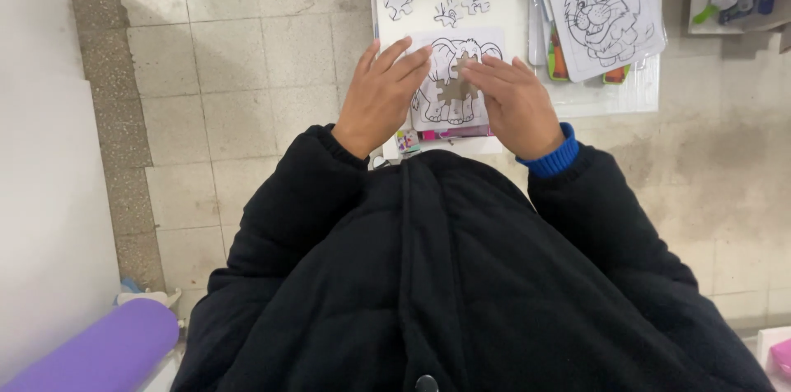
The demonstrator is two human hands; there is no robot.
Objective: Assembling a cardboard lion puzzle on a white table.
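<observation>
Elephant outline puzzle board (437, 103) flat on white table (503, 4), near its front edge. Left hand (381, 95) open, fingers spread, resting flat on board's left side. Right hand (515, 103) on right side, fingertips (471, 66) pressing at the brown gap mid-board; grasp of a piece not discernible. Three loose pieces (449, 6) just beyond board. Lion puzzle (606, 9) in plastic sleeve, well to the right.
</observation>
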